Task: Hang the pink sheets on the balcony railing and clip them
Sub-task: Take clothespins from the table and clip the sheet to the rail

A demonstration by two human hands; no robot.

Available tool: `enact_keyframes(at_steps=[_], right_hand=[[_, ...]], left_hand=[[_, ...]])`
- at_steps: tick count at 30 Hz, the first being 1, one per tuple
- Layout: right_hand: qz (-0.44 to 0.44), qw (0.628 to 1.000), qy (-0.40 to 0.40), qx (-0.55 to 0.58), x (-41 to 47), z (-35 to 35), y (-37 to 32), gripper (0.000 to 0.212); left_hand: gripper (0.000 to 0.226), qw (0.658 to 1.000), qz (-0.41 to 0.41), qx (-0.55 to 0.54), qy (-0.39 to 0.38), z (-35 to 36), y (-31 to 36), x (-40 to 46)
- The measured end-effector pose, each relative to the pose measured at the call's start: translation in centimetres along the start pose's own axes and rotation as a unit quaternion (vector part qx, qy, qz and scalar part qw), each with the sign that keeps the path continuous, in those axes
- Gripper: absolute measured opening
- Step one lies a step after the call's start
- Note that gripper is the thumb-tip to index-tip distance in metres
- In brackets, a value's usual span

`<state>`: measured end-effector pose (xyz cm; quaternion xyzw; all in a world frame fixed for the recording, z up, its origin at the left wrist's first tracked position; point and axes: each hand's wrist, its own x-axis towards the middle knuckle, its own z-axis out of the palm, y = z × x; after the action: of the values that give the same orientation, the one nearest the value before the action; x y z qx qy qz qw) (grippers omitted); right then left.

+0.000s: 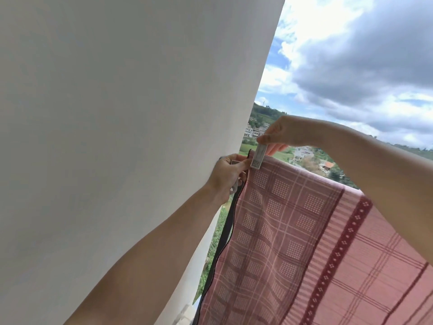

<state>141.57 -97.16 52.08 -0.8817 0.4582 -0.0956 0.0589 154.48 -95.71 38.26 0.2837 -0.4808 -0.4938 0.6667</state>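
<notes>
A pink checked sheet [293,226] with a dark red patterned band hangs over the railing, which it covers along its top edge. My right hand [284,132] pinches the upper end of a white clothes clip [257,158] whose jaws sit on the sheet's top left corner. My left hand [228,174] grips that same corner of the sheet just left of the clip, against the wall's edge. Something pale shows under the left palm; I cannot tell what it is.
A white wall [128,125] fills the left side, touching my left hand. A dark strip [226,233] runs down along the sheet's left edge. Beyond lie houses, green hills and a cloudy sky.
</notes>
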Motion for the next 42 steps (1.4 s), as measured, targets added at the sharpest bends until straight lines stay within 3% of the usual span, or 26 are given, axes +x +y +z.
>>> enact_keyframes(at_steps=[12,15,17,18,19,22,25,27,32,36,39,42], right_hand=[[-0.003,0.998,0.007,-0.068,-1.2,2.5,0.6,0.032],[-0.029,0.992,0.118,-0.041,-2.4,2.8,0.3,0.058],[-0.072,0.969,0.237,0.021,-4.5,4.2,-0.7,0.045],[-0.085,0.962,0.258,0.037,-5.8,5.5,-1.3,0.036],[-0.087,0.965,0.244,0.047,-7.0,7.1,-1.9,0.029],[-0.049,0.985,0.105,0.126,-10.5,14.2,-2.9,0.023],[0.025,0.944,0.000,0.329,-13.6,20.5,-2.8,0.027],[0.043,0.914,-0.043,0.401,-15.5,23.6,-2.6,0.028],[0.087,0.884,-0.109,0.446,-20.2,29.6,-1.0,0.029],[0.160,0.857,-0.127,0.472,-23.6,33.9,2.2,0.027],[0.202,0.826,-0.144,0.505,-25.2,37.2,4.0,0.021],[0.188,0.855,-0.153,0.458,-25.1,39.0,5.4,0.018]], left_hand=[[0.012,0.999,-0.015,0.034,0.011,-0.2,0.4,-1.3],[0.015,0.999,-0.005,0.011,0.048,-0.6,1.0,-2.2],[0.023,0.997,-0.009,-0.064,0.052,-1.0,1.2,-3.6],[0.028,0.993,-0.018,-0.104,0.050,-1.1,1.0,-4.6],[0.031,0.989,-0.029,-0.138,0.052,-1.2,0.7,-5.8],[0.035,0.980,-0.051,-0.172,0.083,-1.7,-1.6,-10.1],[0.035,0.984,-0.044,-0.116,0.126,-2.1,-4.4,-14.8],[0.035,0.986,-0.043,-0.067,0.149,-2.0,-6.3,-17.7],[0.033,0.981,-0.077,-0.020,0.179,-1.8,-11.8,-24.8],[0.024,0.964,-0.114,0.147,0.192,-1.5,-17.2,-30.1],[0.022,0.951,-0.174,0.162,0.197,-1.7,-21.3,-33.4],[0.015,0.947,-0.216,0.131,0.198,-2.4,-24.3,-34.2]])
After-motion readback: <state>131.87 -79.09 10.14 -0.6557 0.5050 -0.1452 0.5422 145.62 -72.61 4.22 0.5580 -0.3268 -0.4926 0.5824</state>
